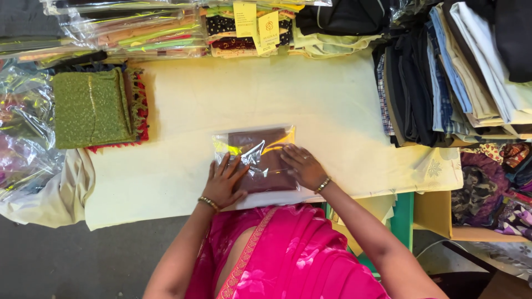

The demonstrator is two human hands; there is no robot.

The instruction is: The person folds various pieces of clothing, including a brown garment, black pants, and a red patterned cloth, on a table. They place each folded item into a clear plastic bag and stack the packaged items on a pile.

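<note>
Pale yellow cloth point(221, 99) over a table, green table frame point(403, 218) showing at its near edge, grey floor point(66, 260) below, stacks of folded clothes point(443, 72) right, wrapped fabric packs point(138, 33) along the far edge, even daylight.

Two hands, left point(224, 183) and right point(302, 166), each with one bangle, press one clear packet point(256, 158); one green folded cloth point(93, 107) lies at left; two yellow tags point(256, 22) hang at top.
</note>
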